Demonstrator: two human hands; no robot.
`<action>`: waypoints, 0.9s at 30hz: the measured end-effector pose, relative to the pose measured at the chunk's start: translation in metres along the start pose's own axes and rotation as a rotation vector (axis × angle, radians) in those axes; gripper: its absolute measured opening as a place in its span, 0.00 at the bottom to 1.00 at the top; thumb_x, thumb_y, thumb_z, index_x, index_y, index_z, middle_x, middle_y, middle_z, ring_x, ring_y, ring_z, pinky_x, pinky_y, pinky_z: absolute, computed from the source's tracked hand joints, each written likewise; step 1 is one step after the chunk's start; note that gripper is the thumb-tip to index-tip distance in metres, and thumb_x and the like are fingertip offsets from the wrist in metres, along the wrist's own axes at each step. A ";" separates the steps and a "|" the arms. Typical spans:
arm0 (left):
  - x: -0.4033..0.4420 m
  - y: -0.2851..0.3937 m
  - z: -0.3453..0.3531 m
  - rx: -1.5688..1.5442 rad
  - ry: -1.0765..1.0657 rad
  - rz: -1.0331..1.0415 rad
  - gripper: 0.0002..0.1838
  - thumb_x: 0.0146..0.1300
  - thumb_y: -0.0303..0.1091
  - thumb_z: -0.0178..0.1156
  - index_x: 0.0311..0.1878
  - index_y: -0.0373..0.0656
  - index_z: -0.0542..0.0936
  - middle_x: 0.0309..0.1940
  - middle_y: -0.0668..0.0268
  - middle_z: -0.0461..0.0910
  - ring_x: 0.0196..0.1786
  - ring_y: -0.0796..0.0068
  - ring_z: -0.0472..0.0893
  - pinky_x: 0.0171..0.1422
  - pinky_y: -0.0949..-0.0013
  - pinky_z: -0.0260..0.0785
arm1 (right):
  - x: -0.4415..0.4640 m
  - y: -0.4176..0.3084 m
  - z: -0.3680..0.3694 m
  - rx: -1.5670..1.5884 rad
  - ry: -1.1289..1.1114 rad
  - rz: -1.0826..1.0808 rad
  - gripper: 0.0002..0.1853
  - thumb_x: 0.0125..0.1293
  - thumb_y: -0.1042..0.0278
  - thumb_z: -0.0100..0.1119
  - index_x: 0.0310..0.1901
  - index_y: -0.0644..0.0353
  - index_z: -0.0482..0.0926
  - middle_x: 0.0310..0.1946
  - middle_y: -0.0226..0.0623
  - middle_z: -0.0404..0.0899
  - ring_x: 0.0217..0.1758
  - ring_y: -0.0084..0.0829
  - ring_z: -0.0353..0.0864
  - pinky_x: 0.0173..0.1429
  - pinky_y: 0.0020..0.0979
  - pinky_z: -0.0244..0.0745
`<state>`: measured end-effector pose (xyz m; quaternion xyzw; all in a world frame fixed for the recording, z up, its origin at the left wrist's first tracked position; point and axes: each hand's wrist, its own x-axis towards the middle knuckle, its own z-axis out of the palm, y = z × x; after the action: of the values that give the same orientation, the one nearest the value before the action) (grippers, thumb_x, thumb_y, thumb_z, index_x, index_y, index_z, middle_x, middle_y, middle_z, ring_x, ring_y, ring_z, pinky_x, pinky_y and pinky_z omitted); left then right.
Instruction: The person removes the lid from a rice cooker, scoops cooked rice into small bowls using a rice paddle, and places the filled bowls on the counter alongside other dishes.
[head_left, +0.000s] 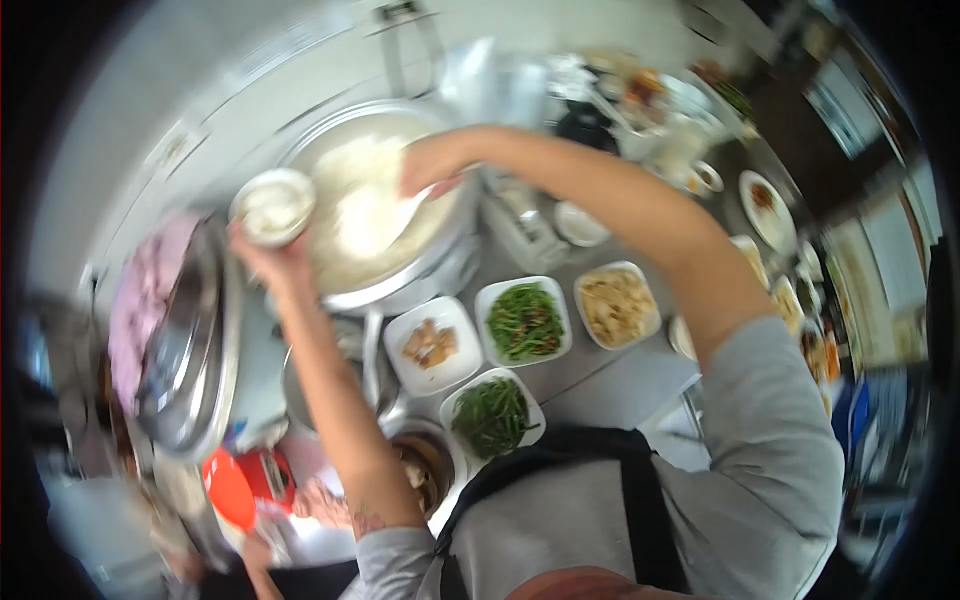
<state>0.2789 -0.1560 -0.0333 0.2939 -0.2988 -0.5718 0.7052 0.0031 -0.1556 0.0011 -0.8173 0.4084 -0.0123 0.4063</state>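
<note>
My left hand [275,262] is closed round the underside of a small white bowl [272,208] with white rice in it, beside the left rim of a large round cooker [440,270]. White rice [350,185] fills much of the cooker. Over the cooker's right side, my right hand [428,168] is closed on the handle of a white rice paddle [405,215], whose blade is down at the rice. Motion blurs the fingers of both hands.
Square white dishes of green vegetables [525,320], [492,415] and pale food [617,305] stand on the metal counter. A large metal lid [185,340] leans at left. Another person's hand [258,550] is near a red container [232,490] at lower left.
</note>
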 end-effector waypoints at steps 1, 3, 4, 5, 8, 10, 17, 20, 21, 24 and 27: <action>0.004 -0.006 -0.004 0.008 0.016 0.019 0.34 0.67 0.62 0.45 0.66 0.46 0.67 0.65 0.59 0.69 0.67 0.55 0.70 0.61 0.40 0.71 | -0.006 0.003 -0.009 0.033 0.078 0.015 0.15 0.64 0.54 0.57 0.38 0.56 0.85 0.16 0.27 0.74 0.14 0.18 0.65 0.17 0.25 0.59; 0.009 -0.008 -0.007 0.049 0.042 -0.024 0.35 0.65 0.61 0.49 0.67 0.48 0.64 0.66 0.57 0.67 0.64 0.56 0.72 0.56 0.43 0.75 | -0.026 -0.026 -0.024 0.088 0.299 0.265 0.16 0.67 0.53 0.53 0.44 0.57 0.82 0.19 0.28 0.74 0.16 0.17 0.66 0.19 0.22 0.61; 0.010 -0.008 -0.006 0.081 0.025 -0.069 0.35 0.65 0.61 0.50 0.67 0.48 0.63 0.66 0.56 0.66 0.63 0.56 0.73 0.53 0.44 0.76 | -0.028 -0.033 -0.032 0.074 0.370 0.260 0.15 0.66 0.57 0.54 0.41 0.60 0.82 0.20 0.33 0.76 0.17 0.22 0.70 0.20 0.27 0.64; 0.009 -0.009 -0.007 0.117 0.024 -0.077 0.35 0.65 0.61 0.50 0.67 0.48 0.62 0.65 0.55 0.66 0.63 0.55 0.74 0.52 0.45 0.77 | -0.025 -0.038 -0.035 0.067 0.445 0.260 0.13 0.65 0.60 0.54 0.38 0.63 0.81 0.21 0.37 0.79 0.18 0.28 0.74 0.21 0.31 0.68; 0.003 -0.010 -0.001 0.187 0.021 -0.125 0.33 0.66 0.61 0.51 0.65 0.46 0.63 0.62 0.55 0.69 0.61 0.54 0.75 0.53 0.44 0.76 | -0.001 -0.060 -0.022 -0.016 0.640 0.166 0.12 0.63 0.64 0.54 0.38 0.65 0.81 0.26 0.47 0.82 0.22 0.37 0.80 0.24 0.37 0.72; 0.000 -0.009 0.004 0.204 0.049 -0.185 0.35 0.66 0.61 0.51 0.65 0.44 0.65 0.62 0.56 0.71 0.60 0.54 0.76 0.56 0.44 0.76 | 0.032 -0.069 -0.004 -0.105 0.514 0.282 0.27 0.67 0.68 0.42 0.69 0.57 0.62 0.35 0.46 0.81 0.26 0.31 0.78 0.30 0.33 0.76; -0.008 -0.003 0.009 0.238 0.052 -0.149 0.32 0.67 0.61 0.50 0.66 0.50 0.65 0.60 0.60 0.73 0.61 0.59 0.76 0.59 0.46 0.72 | 0.056 -0.113 0.100 -0.242 0.629 0.205 0.36 0.63 0.76 0.46 0.73 0.69 0.47 0.55 0.65 0.67 0.53 0.52 0.78 0.54 0.44 0.76; -0.008 -0.006 0.004 0.174 -0.043 -0.148 0.32 0.69 0.61 0.46 0.66 0.48 0.65 0.60 0.59 0.73 0.62 0.57 0.75 0.60 0.44 0.72 | 0.039 -0.109 0.102 -0.295 0.630 0.166 0.35 0.63 0.78 0.45 0.74 0.62 0.51 0.53 0.60 0.69 0.50 0.50 0.78 0.53 0.46 0.75; -0.007 -0.005 0.006 0.149 -0.091 -0.146 0.32 0.69 0.62 0.44 0.66 0.48 0.66 0.61 0.58 0.73 0.62 0.56 0.75 0.60 0.44 0.72 | 0.023 -0.102 0.093 -0.321 0.634 0.114 0.35 0.63 0.78 0.45 0.74 0.59 0.52 0.52 0.56 0.71 0.49 0.48 0.79 0.52 0.45 0.75; -0.034 0.014 0.025 -0.059 -0.256 -0.184 0.35 0.69 0.62 0.36 0.67 0.46 0.66 0.63 0.56 0.72 0.63 0.54 0.74 0.60 0.42 0.71 | -0.018 -0.090 0.060 -0.249 0.852 0.026 0.34 0.64 0.76 0.46 0.73 0.52 0.56 0.45 0.48 0.77 0.44 0.45 0.80 0.48 0.42 0.77; -0.049 0.021 0.035 -0.039 -0.285 -0.250 0.36 0.68 0.64 0.29 0.65 0.47 0.67 0.60 0.55 0.74 0.61 0.54 0.76 0.55 0.42 0.75 | -0.044 -0.085 0.032 0.177 0.872 0.132 0.32 0.64 0.73 0.50 0.71 0.50 0.61 0.37 0.43 0.80 0.37 0.42 0.80 0.45 0.38 0.77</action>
<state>0.2574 -0.1063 0.0013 0.2309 -0.3457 -0.6967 0.5846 0.0408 -0.0759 0.0507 -0.6699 0.5903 -0.3646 0.2644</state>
